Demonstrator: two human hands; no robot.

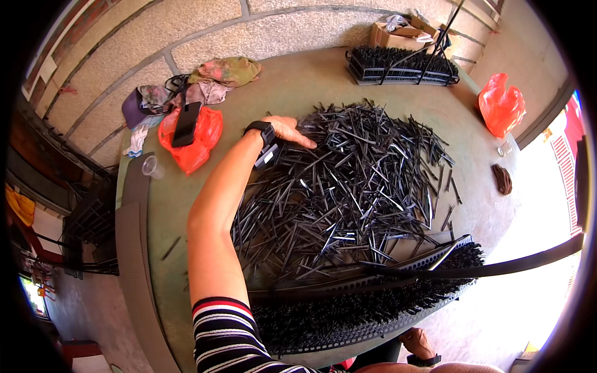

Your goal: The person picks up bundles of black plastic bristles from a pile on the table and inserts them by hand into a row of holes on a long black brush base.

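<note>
A wide pile of thin black plastic strips (354,180) covers the middle of the table. My left hand (287,129) reaches to the pile's far left edge, thumb stretched out over the strips. Some of its fingers are hidden, and I see nothing gripped in it. Along the near edge lies a long perforated panel (348,339) packed with black bristles (373,308). Below its near side, low in the view, is my right hand (418,343) with its fingers curled. What it holds, if anything, does not show.
On the left are a red plastic bag (205,140) with a phone (186,124) on it, a clear cup (151,166) and bunched cloths (224,71). A bristled rack (404,65) and cardboard box (398,36) stand at the back. Another red bag (501,105) and brown cord (502,179) lie right.
</note>
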